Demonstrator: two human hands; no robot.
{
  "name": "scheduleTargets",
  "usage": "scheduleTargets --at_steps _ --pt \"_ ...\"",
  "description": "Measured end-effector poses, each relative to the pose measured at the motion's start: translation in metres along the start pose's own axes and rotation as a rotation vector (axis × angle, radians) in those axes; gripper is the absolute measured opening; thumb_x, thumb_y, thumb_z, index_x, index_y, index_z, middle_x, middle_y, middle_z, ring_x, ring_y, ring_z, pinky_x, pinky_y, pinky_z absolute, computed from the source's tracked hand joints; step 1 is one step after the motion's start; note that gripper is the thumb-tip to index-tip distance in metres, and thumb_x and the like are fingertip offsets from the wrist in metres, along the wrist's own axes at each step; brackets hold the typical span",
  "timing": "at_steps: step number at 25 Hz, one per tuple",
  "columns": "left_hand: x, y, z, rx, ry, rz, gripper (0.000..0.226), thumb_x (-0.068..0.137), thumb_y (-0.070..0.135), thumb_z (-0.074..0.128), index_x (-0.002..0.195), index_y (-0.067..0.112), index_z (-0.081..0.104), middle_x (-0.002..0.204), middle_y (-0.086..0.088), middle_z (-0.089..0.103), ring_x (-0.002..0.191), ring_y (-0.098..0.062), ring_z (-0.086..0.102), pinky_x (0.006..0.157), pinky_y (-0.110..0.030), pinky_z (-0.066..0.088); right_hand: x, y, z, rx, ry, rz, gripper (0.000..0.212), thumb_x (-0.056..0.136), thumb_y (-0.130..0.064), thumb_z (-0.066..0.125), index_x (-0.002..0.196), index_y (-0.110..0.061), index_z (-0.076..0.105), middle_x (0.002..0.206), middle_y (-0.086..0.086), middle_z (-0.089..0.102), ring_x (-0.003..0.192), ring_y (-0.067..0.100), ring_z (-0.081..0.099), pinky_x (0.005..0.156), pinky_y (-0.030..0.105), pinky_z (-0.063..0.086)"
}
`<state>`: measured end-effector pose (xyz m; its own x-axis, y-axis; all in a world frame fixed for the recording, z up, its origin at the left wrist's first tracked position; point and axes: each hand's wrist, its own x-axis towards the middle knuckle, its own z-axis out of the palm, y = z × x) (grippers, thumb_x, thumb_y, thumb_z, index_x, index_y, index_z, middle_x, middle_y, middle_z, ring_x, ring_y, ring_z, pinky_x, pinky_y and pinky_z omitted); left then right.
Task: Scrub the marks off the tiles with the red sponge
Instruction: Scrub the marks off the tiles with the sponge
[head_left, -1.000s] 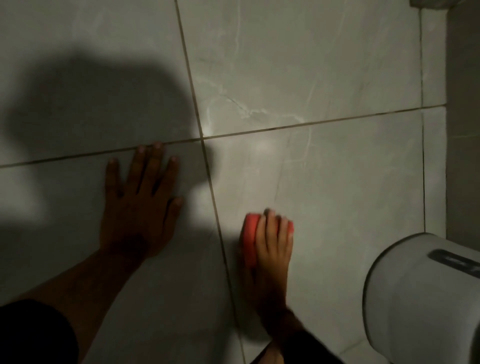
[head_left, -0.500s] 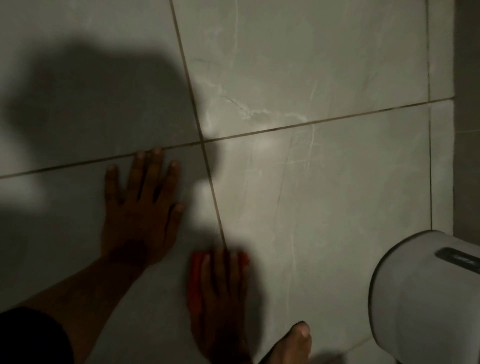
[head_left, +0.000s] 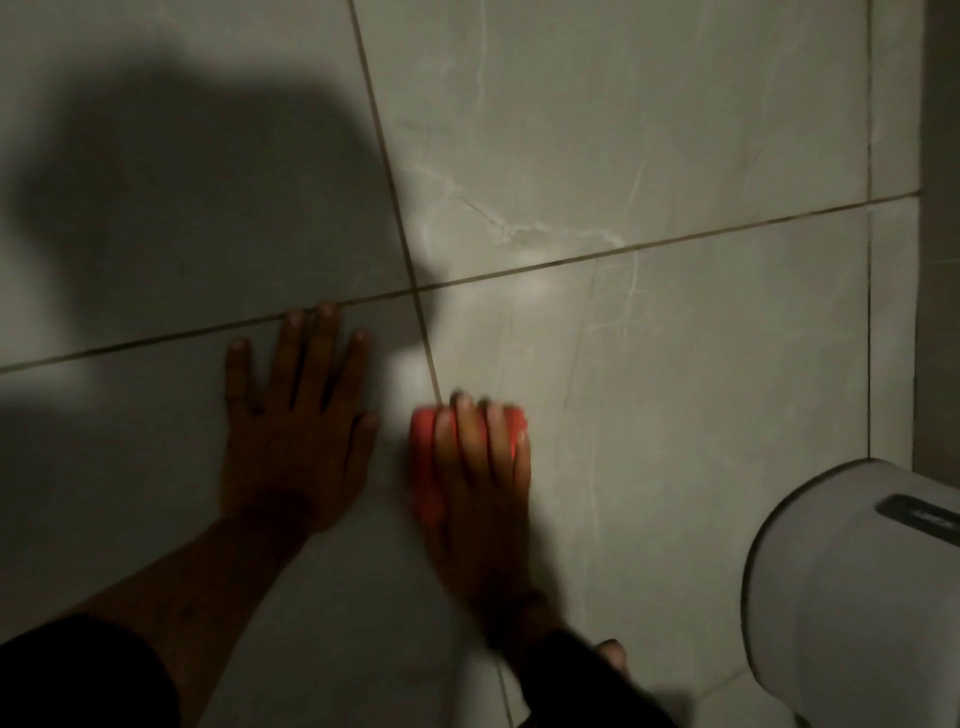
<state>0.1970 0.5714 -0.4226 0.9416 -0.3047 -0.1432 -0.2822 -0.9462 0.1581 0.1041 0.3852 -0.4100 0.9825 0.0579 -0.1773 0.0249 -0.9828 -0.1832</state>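
Observation:
My right hand (head_left: 480, 483) presses the red sponge (head_left: 428, 441) flat on the grey marbled floor tiles (head_left: 701, 364), right over the dark grout line (head_left: 431, 369) that runs toward me. Fingers cover most of the sponge; only its left side and top edge show. My left hand (head_left: 296, 421) lies flat on the neighbouring tile with fingers spread, its fingertips touching the cross grout line. The two hands sit side by side, a small gap apart. Pale streaks mark the tile beyond the grout crossing (head_left: 519, 234).
A white round plastic container (head_left: 852, 587) lies at the lower right, close to my right arm. A grey wall (head_left: 940, 234) borders the floor on the right. A toe (head_left: 613, 652) shows near the bottom edge. A large shadow covers the left tiles.
My right hand slid the sponge left and toward me onto the grout line, then pushed it forward along that line. My left hand stayed planted.

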Motion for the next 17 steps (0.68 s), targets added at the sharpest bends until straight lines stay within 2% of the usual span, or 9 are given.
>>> scheduleTargets --at_steps 3,5,6,8,10,11,14,16,17 --pt "0.002 0.001 -0.003 0.004 0.004 0.003 0.076 0.1 0.044 0.04 0.169 0.016 0.025 0.179 -0.017 0.017 0.165 -0.041 0.019 0.128 -0.072 0.008 -0.061 0.024 -0.016 0.018 -0.073 0.048 0.075 0.105 -0.04 0.047 0.172 -0.021 0.018 0.18 0.008 0.003 0.164 0.047 0.017 0.128 0.069 0.022" --pt "0.001 0.0 -0.002 0.002 0.001 0.002 0.076 0.101 0.045 0.039 0.169 0.017 0.025 0.179 -0.016 0.017 0.166 -0.041 0.019 0.128 -0.071 0.008 -0.005 0.072 -0.031 0.051 -0.025 0.349 0.072 0.107 -0.042 0.041 0.171 -0.013 0.023 0.179 0.012 0.004 0.165 0.045 0.015 0.13 0.068 0.021" --pt "0.001 0.0 -0.001 0.001 0.003 0.007 0.076 0.101 0.045 0.039 0.17 0.017 0.026 0.18 -0.016 0.017 0.166 -0.041 0.018 0.128 -0.071 0.008 0.042 0.09 -0.04 0.124 0.084 0.512 0.073 0.107 -0.044 0.041 0.17 -0.009 0.025 0.18 0.013 0.01 0.167 0.041 0.012 0.131 0.065 0.018" --pt "0.002 0.001 0.0 0.005 0.014 0.012 0.076 0.1 0.045 0.04 0.17 0.017 0.027 0.18 -0.016 0.017 0.166 -0.04 0.018 0.129 -0.071 0.007 0.145 0.108 -0.058 0.159 0.263 0.603 0.075 0.106 -0.047 0.046 0.168 -0.007 0.031 0.178 0.014 0.025 0.166 0.039 0.016 0.132 0.063 0.019" --pt "0.003 0.0 -0.001 0.006 0.017 0.016 0.076 0.1 0.045 0.041 0.169 0.017 0.028 0.179 -0.016 0.017 0.166 -0.041 0.019 0.129 -0.071 0.007 0.196 0.078 -0.049 0.057 0.313 0.439 0.072 0.105 -0.046 0.048 0.167 -0.009 0.036 0.176 0.016 0.031 0.164 0.041 0.022 0.132 0.064 0.019" --pt "0.002 0.0 -0.001 0.004 0.016 0.014 0.076 0.1 0.044 0.042 0.169 0.016 0.028 0.179 -0.017 0.019 0.165 -0.041 0.02 0.128 -0.071 0.008 0.197 0.05 -0.038 0.026 0.286 0.254 0.072 0.105 -0.044 0.048 0.167 -0.011 0.036 0.176 0.017 0.03 0.165 0.042 0.022 0.133 0.063 0.017" --pt "0.001 0.002 -0.004 -0.004 0.012 -0.003 0.075 0.099 0.043 0.044 0.167 0.014 0.033 0.177 -0.017 0.025 0.164 -0.041 0.024 0.127 -0.072 0.012 0.147 0.005 -0.025 0.026 0.063 -0.242 0.071 0.102 -0.044 0.053 0.166 -0.016 0.039 0.176 0.013 0.031 0.165 0.039 0.02 0.134 0.06 0.012" --pt "0.003 0.002 -0.006 -0.007 0.009 -0.003 0.075 0.099 0.043 0.043 0.167 0.014 0.035 0.177 -0.017 0.025 0.164 -0.041 0.024 0.127 -0.072 0.012 0.155 0.053 -0.04 0.001 0.088 -0.211 0.068 0.104 -0.037 0.058 0.165 -0.014 0.039 0.175 0.016 0.033 0.164 0.041 0.023 0.135 0.058 0.016" --pt "0.003 0.002 -0.007 0.0 0.004 -0.001 0.075 0.099 0.043 0.042 0.167 0.015 0.034 0.178 -0.017 0.024 0.164 -0.041 0.023 0.128 -0.071 0.011 0.171 0.079 -0.054 0.033 0.135 -0.006 0.067 0.105 -0.035 0.057 0.166 -0.013 0.038 0.175 0.016 0.033 0.164 0.041 0.023 0.134 0.057 0.018"
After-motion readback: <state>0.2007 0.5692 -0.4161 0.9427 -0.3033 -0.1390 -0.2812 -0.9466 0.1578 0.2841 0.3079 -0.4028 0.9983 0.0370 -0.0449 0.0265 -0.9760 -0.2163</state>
